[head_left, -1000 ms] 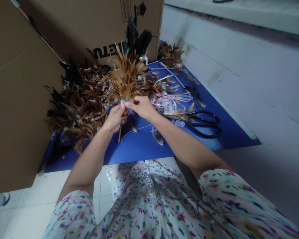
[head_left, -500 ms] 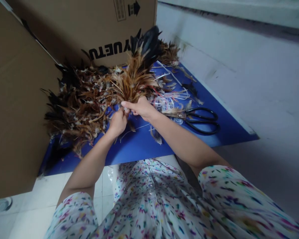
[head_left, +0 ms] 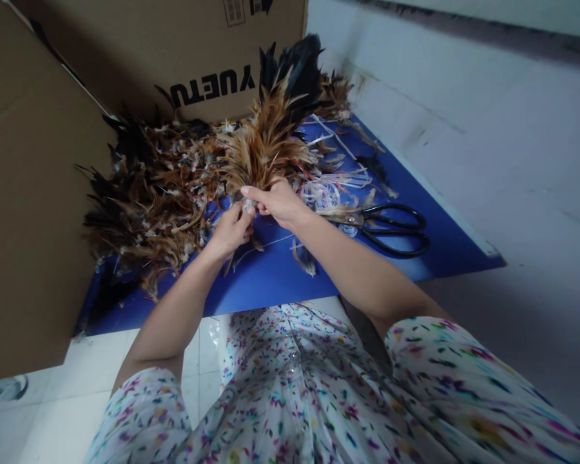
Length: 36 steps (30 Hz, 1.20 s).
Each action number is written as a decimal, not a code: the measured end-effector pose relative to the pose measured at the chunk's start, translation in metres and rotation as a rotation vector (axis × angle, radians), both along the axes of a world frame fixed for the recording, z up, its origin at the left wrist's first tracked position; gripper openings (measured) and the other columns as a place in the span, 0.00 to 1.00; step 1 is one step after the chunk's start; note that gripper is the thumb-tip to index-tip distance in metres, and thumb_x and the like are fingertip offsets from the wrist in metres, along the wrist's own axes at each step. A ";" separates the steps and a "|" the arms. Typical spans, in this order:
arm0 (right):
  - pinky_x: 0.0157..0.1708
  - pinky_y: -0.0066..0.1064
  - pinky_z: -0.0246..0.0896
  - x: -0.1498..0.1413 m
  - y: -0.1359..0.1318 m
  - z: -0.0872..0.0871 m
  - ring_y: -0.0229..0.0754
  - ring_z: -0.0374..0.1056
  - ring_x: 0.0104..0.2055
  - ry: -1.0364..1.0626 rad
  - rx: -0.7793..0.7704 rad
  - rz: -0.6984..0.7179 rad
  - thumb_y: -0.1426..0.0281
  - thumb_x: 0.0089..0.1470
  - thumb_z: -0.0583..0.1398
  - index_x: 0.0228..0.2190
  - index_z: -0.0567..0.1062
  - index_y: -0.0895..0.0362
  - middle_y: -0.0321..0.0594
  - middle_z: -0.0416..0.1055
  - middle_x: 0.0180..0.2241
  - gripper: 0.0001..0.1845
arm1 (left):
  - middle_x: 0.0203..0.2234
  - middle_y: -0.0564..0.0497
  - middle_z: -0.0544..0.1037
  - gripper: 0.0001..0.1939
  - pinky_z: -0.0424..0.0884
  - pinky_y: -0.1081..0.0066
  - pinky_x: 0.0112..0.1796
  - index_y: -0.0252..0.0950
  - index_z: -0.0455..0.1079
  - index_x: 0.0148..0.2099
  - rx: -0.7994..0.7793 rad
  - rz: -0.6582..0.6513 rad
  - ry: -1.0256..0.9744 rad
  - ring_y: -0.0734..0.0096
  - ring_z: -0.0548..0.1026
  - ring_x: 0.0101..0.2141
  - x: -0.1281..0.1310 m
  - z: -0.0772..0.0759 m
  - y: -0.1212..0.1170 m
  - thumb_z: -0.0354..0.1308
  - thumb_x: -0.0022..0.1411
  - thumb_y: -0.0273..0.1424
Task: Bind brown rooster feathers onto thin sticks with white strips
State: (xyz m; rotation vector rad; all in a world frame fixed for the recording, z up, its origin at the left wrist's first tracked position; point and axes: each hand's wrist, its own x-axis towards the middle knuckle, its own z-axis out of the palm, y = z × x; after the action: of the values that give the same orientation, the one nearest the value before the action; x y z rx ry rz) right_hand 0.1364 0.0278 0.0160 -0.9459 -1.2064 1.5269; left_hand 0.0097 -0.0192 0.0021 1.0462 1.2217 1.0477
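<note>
A bundle of feathers (head_left: 265, 138), brown at the base with long black plumes at the top, stands tilted away from me over the blue table. My right hand (head_left: 281, 205) is closed around its lower end, the thumb pointing left across it. Close by on the left, my left hand (head_left: 232, 227) pinches at the pale base of the same bundle, fingers curled. What exactly lies between the left fingertips is partly hidden. Just right of my right hand lie a coil of white string (head_left: 319, 195) and scissors (head_left: 394, 229) with large black handles.
A big pile of loose brown and black feathers (head_left: 159, 187) covers the left of the blue table (head_left: 265, 287). Cardboard walls (head_left: 140, 58) rise behind and on the left. A pale wall (head_left: 454, 129) borders the right side. Stray feathers and white strips lie at the back right.
The view has shifted slightly. Both hands stay at the base of the feather bundle; the left hand has turned a little and its fingertips sit slightly higher and further right.
</note>
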 end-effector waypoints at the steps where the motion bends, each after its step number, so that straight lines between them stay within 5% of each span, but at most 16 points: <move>1: 0.17 0.24 0.47 0.001 0.001 0.000 0.30 0.49 0.19 0.007 0.004 0.008 0.72 0.54 0.66 0.22 0.65 0.57 0.27 0.56 0.16 0.16 | 0.21 0.57 0.66 0.14 0.55 0.78 0.18 0.36 0.65 0.36 -0.002 -0.020 -0.024 0.81 0.63 0.17 -0.001 0.002 0.001 0.65 0.60 0.39; 9: 0.15 0.23 0.46 0.007 0.006 -0.003 0.29 0.49 0.18 0.048 0.058 0.117 0.69 0.51 0.69 0.23 0.67 0.57 0.27 0.58 0.16 0.16 | 0.26 0.46 0.77 0.22 0.73 0.74 0.24 0.29 0.74 0.39 -0.206 -0.077 -0.227 0.73 0.75 0.23 -0.010 0.009 0.012 0.51 0.69 0.44; 18: 0.13 0.19 0.42 0.011 0.009 -0.002 0.25 0.50 0.16 0.133 0.069 0.247 0.69 0.48 0.71 0.23 0.68 0.60 0.27 0.62 0.16 0.16 | 0.21 0.48 0.73 0.19 0.53 0.85 0.11 0.28 0.73 0.40 -0.267 -0.208 -0.371 0.84 0.63 0.14 -0.011 0.015 0.009 0.48 0.72 0.39; 30: 0.12 0.25 0.57 0.012 0.014 -0.013 0.31 0.56 0.15 0.067 0.130 0.354 0.54 0.46 0.71 0.22 0.68 0.56 0.27 0.58 0.13 0.23 | 0.28 0.47 0.75 0.18 0.48 0.85 0.10 0.29 0.71 0.44 -0.208 -0.286 -0.307 0.81 0.67 0.18 -0.013 0.014 0.006 0.63 0.62 0.40; 36: 0.12 0.25 0.52 0.013 0.016 -0.015 0.32 0.56 0.17 0.022 0.155 0.340 0.52 0.47 0.70 0.24 0.70 0.57 0.29 0.59 0.15 0.23 | 0.28 0.47 0.74 0.23 0.50 0.84 0.11 0.29 0.70 0.44 -0.140 -0.312 -0.269 0.77 0.70 0.21 -0.014 0.011 0.006 0.69 0.55 0.42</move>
State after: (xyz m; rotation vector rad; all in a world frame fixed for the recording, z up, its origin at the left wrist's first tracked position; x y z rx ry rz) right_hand 0.1496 0.0437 0.0012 -0.6425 -1.5025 1.6713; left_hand -0.0046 -0.0135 0.0129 0.9185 0.8685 0.8177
